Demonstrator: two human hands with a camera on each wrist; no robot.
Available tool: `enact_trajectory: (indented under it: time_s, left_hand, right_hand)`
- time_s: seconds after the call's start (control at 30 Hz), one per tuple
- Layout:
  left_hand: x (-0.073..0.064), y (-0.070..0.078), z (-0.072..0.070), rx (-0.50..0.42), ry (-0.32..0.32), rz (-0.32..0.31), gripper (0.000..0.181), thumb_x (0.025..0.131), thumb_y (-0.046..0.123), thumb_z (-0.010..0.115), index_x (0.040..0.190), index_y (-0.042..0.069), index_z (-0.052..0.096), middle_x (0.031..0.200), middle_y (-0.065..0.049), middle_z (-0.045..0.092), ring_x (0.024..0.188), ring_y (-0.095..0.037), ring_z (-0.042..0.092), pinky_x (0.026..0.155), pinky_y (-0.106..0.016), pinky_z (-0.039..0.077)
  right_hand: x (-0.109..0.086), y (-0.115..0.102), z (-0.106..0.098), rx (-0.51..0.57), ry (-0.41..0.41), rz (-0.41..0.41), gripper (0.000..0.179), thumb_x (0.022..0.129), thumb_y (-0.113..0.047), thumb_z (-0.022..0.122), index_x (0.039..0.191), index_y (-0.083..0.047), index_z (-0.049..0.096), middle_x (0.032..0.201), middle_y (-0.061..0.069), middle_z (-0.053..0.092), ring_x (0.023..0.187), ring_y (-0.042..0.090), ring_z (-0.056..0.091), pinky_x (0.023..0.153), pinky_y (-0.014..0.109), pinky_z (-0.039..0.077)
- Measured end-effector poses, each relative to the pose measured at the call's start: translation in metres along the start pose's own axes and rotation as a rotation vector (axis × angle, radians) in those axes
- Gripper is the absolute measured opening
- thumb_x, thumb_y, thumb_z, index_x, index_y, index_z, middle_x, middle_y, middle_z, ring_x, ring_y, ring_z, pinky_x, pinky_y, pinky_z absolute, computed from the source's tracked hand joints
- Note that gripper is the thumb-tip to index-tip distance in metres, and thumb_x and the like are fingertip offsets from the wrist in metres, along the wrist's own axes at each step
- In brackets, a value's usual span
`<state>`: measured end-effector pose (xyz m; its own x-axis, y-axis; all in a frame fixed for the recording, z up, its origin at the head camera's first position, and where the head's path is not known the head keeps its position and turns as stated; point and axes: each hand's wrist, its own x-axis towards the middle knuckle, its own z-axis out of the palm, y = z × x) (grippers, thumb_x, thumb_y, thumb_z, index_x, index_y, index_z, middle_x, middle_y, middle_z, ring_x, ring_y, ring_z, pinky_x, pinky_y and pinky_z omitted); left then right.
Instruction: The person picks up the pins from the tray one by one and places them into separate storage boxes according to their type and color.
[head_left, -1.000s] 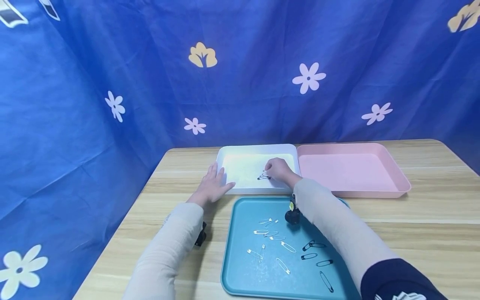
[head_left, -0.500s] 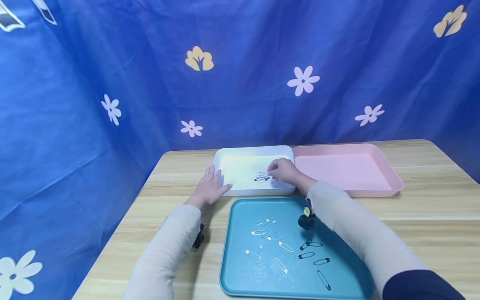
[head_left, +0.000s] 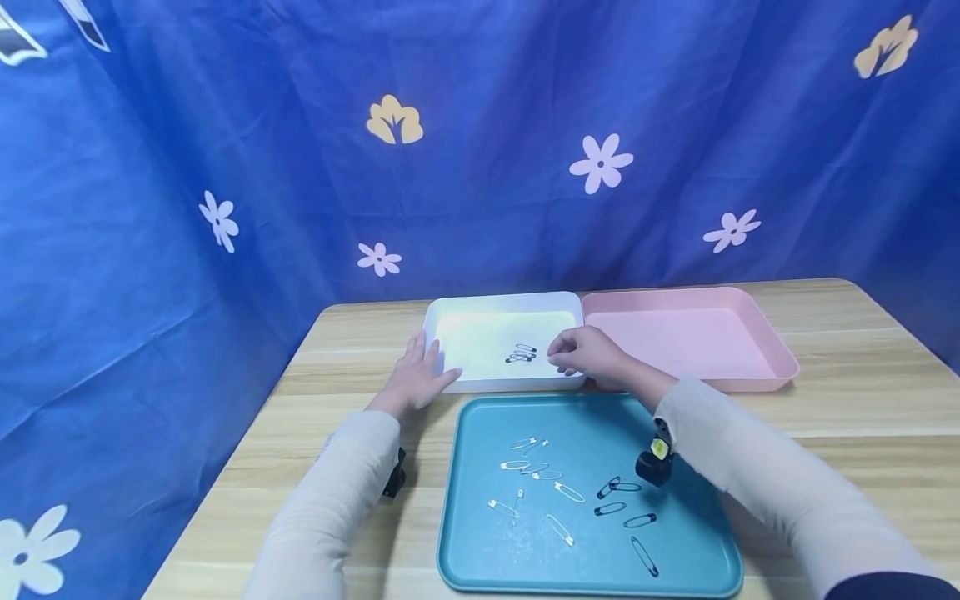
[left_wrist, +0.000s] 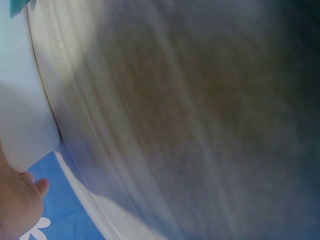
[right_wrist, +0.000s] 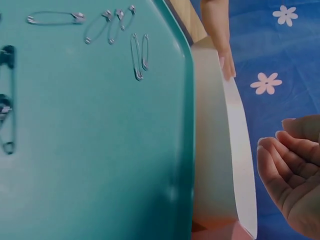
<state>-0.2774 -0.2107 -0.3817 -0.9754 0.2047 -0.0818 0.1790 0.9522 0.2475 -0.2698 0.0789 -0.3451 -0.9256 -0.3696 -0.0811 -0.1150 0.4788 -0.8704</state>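
Observation:
My left hand (head_left: pixel 412 379) rests with fingers spread on the left wall of the white tray (head_left: pixel 457 386). Over that tray's right front edge is my right hand (head_left: pixel 592 354), its fingers loosely bent and nothing visible between them; the right wrist view shows the same hand (right_wrist: pixel 295 175) holding nothing. A small cluster of black safety pins (head_left: pixel 522 355) lies on the white tray's floor, left of my right fingertips. Nearer to me, the teal tray (head_left: pixel 487 575) bears several silver safety pins (head_left: pixel 559 529) at its left and middle, and several black safety pins (head_left: pixel 643 556) at its right.
A pink tray (head_left: pixel 690 346) stands against the white tray's right side. All three trays are on a wooden table (head_left: pixel 847 417). A blue curtain (head_left: pixel 480 167) with flower prints hangs behind the table's back edge. Wood and shadow fill most of the left wrist view.
My right hand has let go of a black safety pin at the cluster in the white tray and drawn back to the right. The left hand has stayed on the tray's wall.

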Motion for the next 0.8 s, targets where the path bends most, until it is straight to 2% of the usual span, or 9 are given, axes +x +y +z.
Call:
enact_trajectory:
  time_s: [0.13,0.23,0.37,0.47,0.8]
  left_hand:
    - [0.000,0.000,0.000,0.007,-0.004,0.000,0.079,0.085,0.056,0.031,0.137,-0.001,0.012,0.140,-0.023,-0.007,0.127,-0.035,-0.005,0.100,-0.049,0.008]
    - [0.000,0.000,0.000,0.012,-0.001,0.002,0.079,0.085,0.056,0.031,0.137,-0.001,0.013,0.140,-0.023,-0.006,0.127,-0.035,-0.005,0.100,-0.048,0.008]
    - [-0.001,0.001,-0.001,0.007,-0.001,0.005,0.078,0.085,0.054,0.032,0.136,-0.002,0.013,0.140,-0.023,-0.005,0.127,-0.036,-0.004,0.100,-0.049,0.008]
    - [-0.001,0.001,-0.002,0.007,-0.002,0.005,0.078,0.085,0.054,0.032,0.136,-0.002,0.013,0.140,-0.023,-0.005,0.127,-0.036,-0.004,0.100,-0.049,0.008]
    - [0.001,0.001,-0.002,0.001,-0.006,0.004,0.078,0.085,0.055,0.032,0.137,-0.001,0.012,0.140,-0.023,-0.004,0.127,-0.035,-0.004,0.100,-0.050,0.009]
  right_hand:
    - [-0.013,-0.001,-0.005,-0.015,-0.020,-0.013,0.020,0.082,-0.011,0.057,0.096,0.004,0.059,0.074,0.011,0.055,0.063,0.025,0.051,0.053,0.038,0.046]
    - [-0.021,0.001,-0.008,-0.015,-0.034,-0.020,0.021,0.082,-0.011,0.057,0.096,0.003,0.059,0.071,0.009,0.055,0.060,0.027,0.050,0.047,0.032,0.043]
    - [-0.032,0.008,-0.012,-0.031,-0.034,-0.078,0.019,0.080,-0.010,0.058,0.093,0.005,0.060,0.076,0.009,0.059,0.062,0.019,0.051,0.053,0.026,0.044]
    - [-0.039,0.014,-0.014,-0.019,-0.036,-0.109,0.018,0.079,-0.009,0.059,0.090,0.006,0.060,0.075,0.009,0.059,0.065,0.016,0.052,0.060,0.028,0.046]
    - [-0.063,0.024,-0.021,-0.013,-0.072,-0.081,0.021,0.080,-0.012,0.059,0.093,0.004,0.060,0.076,0.007,0.058,0.068,0.017,0.053,0.065,0.033,0.047]
